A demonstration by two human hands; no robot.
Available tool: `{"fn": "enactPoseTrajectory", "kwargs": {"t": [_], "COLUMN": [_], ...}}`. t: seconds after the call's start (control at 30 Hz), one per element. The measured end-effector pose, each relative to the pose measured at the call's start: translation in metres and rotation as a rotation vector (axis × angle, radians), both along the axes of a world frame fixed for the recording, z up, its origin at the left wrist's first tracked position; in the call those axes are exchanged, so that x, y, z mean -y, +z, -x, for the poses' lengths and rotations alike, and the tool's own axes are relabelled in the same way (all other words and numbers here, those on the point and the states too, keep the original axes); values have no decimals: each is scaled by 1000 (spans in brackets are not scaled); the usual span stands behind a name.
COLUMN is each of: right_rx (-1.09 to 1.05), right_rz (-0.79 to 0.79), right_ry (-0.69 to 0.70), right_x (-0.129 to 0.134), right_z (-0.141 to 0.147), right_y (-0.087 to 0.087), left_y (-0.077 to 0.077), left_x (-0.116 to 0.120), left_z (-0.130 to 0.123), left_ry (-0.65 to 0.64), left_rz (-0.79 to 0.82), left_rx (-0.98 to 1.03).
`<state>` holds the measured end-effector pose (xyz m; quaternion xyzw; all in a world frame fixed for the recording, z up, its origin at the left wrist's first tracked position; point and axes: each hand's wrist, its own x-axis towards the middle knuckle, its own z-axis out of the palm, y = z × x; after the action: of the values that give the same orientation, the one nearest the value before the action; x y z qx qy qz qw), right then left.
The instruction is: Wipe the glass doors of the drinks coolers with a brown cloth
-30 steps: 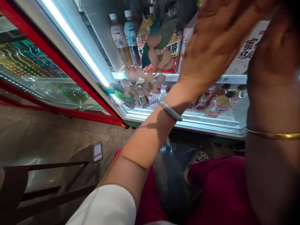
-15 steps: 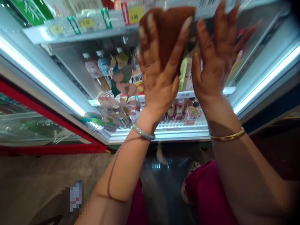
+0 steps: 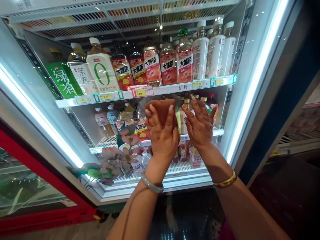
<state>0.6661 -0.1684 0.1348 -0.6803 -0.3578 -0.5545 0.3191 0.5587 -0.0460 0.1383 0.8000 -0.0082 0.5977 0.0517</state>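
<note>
A folded brown cloth (image 3: 162, 109) is pressed against the glass door of a drinks fridge by my left hand (image 3: 162, 138), whose fingers lie spread over it. A grey bangle (image 3: 152, 184) circles that wrist. To its right, my right hand (image 3: 200, 125) is open, fingers apart, apparently resting flat on the same glass; it holds nothing. A gold bangle (image 3: 226, 180) is on this wrist. Behind the glass, middle-shelf bottles are partly hidden by both hands. A flower decoration (image 3: 122, 156) shows on the glass left of my left hand.
Tea bottles (image 3: 152, 65) line the upper shelf, above a rail with price tags (image 3: 140, 92). Light strips (image 3: 260, 76) run down both sides of the fridge. A red-framed cooler (image 3: 45, 170) stands at the left, a dark blue panel (image 3: 282, 86) at the right.
My view has tilted up, bringing the upper-shelf bottles into sight. Both hands and the cloth now appear lower, with the cloth just below the upper shelf's price rail instead of across it.
</note>
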Motion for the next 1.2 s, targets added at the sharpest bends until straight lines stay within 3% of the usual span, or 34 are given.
{"fn": "enactPoseTrajectory", "kwargs": {"t": [0.07,0.3,0.53,0.77,1.0,1.2], "right_rx": [-16,35,-11,-63,-63,-97], "right_rz": [-1,-17,-54,-86,-84,-94], "right_ry": [6,-11,-41,-3,-12,19], "right_x": [1,5,13,26,30,34], "right_z": [0,-6,-8,-14,-9,-11], "right_y": [0,0,0,3,8,9], "left_y": [1,-25,-2,-27,2,-27], "left_x": [4,36,19,46,27,50], "left_z": [-3,-19,-11,-19,-15,-24], "left_ry": [3,-107,-77,-203,-94,-155], "left_rz": [31,-87,-21,-185,-45,-170], "left_rx": [32,-33,14,-177,-26,-144]}}
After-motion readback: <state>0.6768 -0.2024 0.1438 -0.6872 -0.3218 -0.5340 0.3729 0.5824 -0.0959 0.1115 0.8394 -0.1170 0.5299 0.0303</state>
